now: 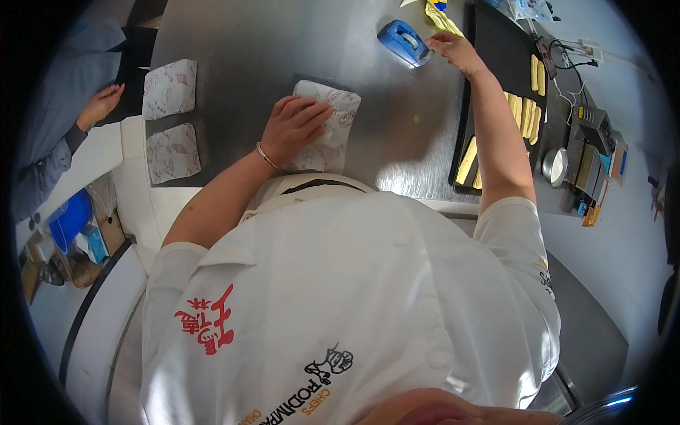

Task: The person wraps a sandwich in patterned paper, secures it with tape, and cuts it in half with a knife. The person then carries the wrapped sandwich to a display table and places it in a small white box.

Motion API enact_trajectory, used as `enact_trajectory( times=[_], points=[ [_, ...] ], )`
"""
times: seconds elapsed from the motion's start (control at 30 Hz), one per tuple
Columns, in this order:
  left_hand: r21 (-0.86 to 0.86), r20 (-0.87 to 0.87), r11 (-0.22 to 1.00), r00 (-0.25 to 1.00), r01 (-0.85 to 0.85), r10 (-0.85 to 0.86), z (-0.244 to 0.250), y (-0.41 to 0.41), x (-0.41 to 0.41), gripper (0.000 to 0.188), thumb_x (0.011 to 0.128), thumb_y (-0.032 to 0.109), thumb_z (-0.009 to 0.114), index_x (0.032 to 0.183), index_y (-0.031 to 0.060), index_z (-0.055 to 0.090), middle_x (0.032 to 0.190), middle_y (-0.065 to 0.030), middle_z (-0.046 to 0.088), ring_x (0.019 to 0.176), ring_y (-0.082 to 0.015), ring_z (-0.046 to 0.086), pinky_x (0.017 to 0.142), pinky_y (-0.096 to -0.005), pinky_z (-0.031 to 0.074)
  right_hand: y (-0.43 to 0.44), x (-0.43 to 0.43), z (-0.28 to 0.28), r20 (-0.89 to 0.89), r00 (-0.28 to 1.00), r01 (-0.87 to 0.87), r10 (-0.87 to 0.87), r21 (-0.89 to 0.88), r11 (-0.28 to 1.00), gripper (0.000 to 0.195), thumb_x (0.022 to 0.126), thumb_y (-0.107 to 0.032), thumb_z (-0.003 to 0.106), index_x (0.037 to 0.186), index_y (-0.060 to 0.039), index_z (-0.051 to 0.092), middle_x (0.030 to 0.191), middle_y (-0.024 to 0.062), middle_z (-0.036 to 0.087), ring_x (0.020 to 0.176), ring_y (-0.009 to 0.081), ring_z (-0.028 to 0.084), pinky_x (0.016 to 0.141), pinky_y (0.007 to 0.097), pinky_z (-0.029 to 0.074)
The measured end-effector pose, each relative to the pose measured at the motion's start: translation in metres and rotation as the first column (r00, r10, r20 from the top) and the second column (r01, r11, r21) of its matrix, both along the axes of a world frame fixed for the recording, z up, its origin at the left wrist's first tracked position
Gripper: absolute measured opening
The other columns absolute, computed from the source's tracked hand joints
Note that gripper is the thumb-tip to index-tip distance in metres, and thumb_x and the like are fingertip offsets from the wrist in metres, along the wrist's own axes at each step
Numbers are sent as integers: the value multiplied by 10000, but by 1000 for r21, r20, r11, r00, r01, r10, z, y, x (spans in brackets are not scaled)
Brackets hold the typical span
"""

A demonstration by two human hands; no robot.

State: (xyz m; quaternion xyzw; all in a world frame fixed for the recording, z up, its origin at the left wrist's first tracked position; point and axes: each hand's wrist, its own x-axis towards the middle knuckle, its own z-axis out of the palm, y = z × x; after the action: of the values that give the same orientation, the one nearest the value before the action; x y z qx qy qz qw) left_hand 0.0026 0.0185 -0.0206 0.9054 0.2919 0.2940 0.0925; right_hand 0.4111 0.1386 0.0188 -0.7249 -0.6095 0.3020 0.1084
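My left hand [299,127] lies over a parcel wrapped in white printed paper [340,119], fingers together, pressing it on the steel table [255,48]. Up at the right, my right hand [454,50] reaches to the front end of a blue tape dispenser [402,40]. Its thumb and fingertips are pinched at the cutter; the clear tape between them is barely visible. At the table's left edge lie two more wrapped parcels, an upper one [170,89] and a lower one [173,154].
A black baking tray [496,42] holding several pale yellow strips [526,117] lies under my right forearm. Yellow packaging [443,21] sits beside the dispenser. Beyond the tray are a metal bowl [555,167] and cables [576,64]. Another person's hand [101,106] is at the left.
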Motion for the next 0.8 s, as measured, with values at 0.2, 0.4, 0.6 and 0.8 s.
enact_trajectory(
  times=[0.2,0.4,0.6,0.8],
  points=[
    [3,9,1000,1000,8,-8,6,1,-4,403,808,196,679,1204,175,614,1261,56,548,1158,-151,489,1019,-370,360,-5,-3,2,-271,943,45,-193,-470,882,340,810,-446,724,1028,-192,665,905,-109,627,765,22,513,728,225,416],
    [-1,16,1000,1000,-4,4,5,-1,-2,396,806,197,680,1197,173,619,1263,55,553,1154,-152,498,1016,-372,370,-22,-25,-1,-320,889,138,-328,-495,858,345,803,-369,762,1054,-155,663,928,-85,630,796,31,534,700,191,443],
    [-10,14,1000,1000,6,-6,7,1,-2,382,808,190,676,1186,177,624,1251,53,559,1151,-154,501,1015,-374,365,-36,-12,-3,-661,609,92,-438,-490,867,310,859,-242,714,1069,-26,640,1054,16,624,917,106,598,849,276,526],
    [-9,6,1000,1000,-3,4,0,-1,-2,374,810,202,671,1181,180,629,1245,55,563,1145,-152,505,1015,-371,364,-54,-1,-18,-663,657,111,-359,-386,916,241,858,-139,709,993,54,656,1251,106,569,1024,156,604,936,308,509]
  ],
)
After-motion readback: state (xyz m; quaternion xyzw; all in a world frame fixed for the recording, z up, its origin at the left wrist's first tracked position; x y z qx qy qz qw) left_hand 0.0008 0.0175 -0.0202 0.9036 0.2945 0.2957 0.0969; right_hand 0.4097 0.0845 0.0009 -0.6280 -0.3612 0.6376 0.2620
